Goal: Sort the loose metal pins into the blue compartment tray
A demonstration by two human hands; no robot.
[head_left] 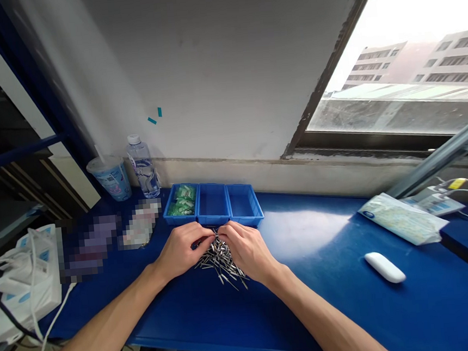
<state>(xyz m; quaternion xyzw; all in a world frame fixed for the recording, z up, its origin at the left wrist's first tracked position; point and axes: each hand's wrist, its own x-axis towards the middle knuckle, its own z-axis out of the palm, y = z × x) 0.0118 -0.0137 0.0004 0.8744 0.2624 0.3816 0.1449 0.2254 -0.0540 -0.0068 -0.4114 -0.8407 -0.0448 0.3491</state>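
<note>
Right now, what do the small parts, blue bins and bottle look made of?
Small parts: likely metal, shiny; silvery glints.
Blue bins: probably moulded plastic, semi-gloss; evenly coloured, thin rims.
Bottle: apparently clear plastic, glossy; see-through walls.

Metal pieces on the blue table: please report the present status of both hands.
Left hand, right hand: nearly together at far edge of metal pieces, grip unclear. Pieces loosely heaped. Blue bins just beyond, not covering them.
</note>
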